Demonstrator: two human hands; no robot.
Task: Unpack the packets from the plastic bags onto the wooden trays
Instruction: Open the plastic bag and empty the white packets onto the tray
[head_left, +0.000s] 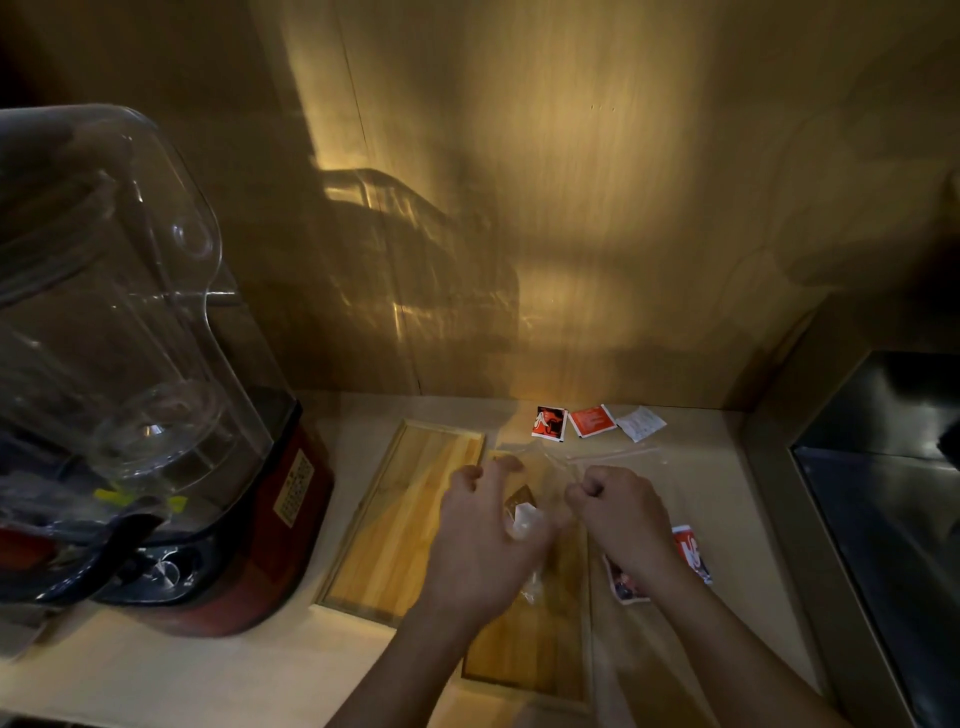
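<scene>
We see our two hands over a pale tabletop (208, 670), in dim warm light. Not much writing can be read. The blender (156, 415) at the left has a yellow label (294, 486) on its red base with rows of small characters, too small for us to read. The red and white packets carry white marks and pictures, but no word is clear.

Our left hand (480, 540) has a clenched grip on a clear plastic bag (524, 525), with the thumb and fingers curled around it. Inside the bag, just beside the fingertips, a brown packet (519, 500) shows. Our right hand (618, 512) is closed in a fist and pinches the other edge of the same bag near its top. The bag hangs between the two hands, above the right wooden tray (524, 654).

The left wooden tray (405, 514) lies beside the blender, with nothing on its visible part. Behind the hands, near the wall, three packets lie in a row on the tabletop: a red and black packet (549, 423), an orange-red packet (592, 420) and a white packet (642, 423). A second clear bag (613, 457) lies flat just in front of them. Under our right wrist, another red and white packet (693, 553) lies on the tabletop, partly hidden.
</scene>
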